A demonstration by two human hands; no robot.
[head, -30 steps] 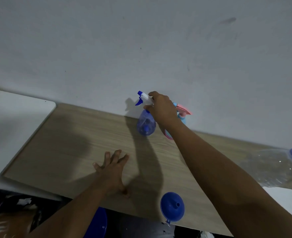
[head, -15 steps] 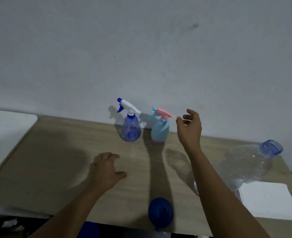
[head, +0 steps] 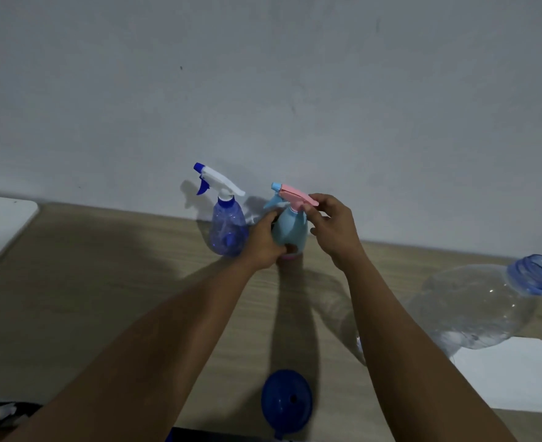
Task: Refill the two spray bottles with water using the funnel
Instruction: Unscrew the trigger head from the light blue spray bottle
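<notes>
Both hands are on the pale blue opaque plastic spray bottle with a pink trigger head [head: 290, 231], which stands upright on the wooden table [head: 104, 282] close to the wall. The left hand [head: 263, 240] comes in from 9 o'clock and its grip wraps the bottle's belly. The right hand [head: 333, 231] comes in from 3 o'clock, and its grip is a narrow pinch of thumb and fingertips on the rear of the pink head. The bottle's long axis runs straight up, so the head sits at 12 o'clock above the left grip, with the right hand the nearer one to it. It looks as if the head is about to be twisted off that axis while the left hand steadies the body. Just beside it at 9 o'clock stands the translucent dark blue spray bottle with a white trigger head [head: 226, 228], untouched. The round blue plastic funnel [head: 287, 400] lies at 6 o'clock by the near table edge, well apart from both hands. The large clear plastic water bottle with a blue cap [head: 473, 307] sits at 4 o'clock.
</notes>
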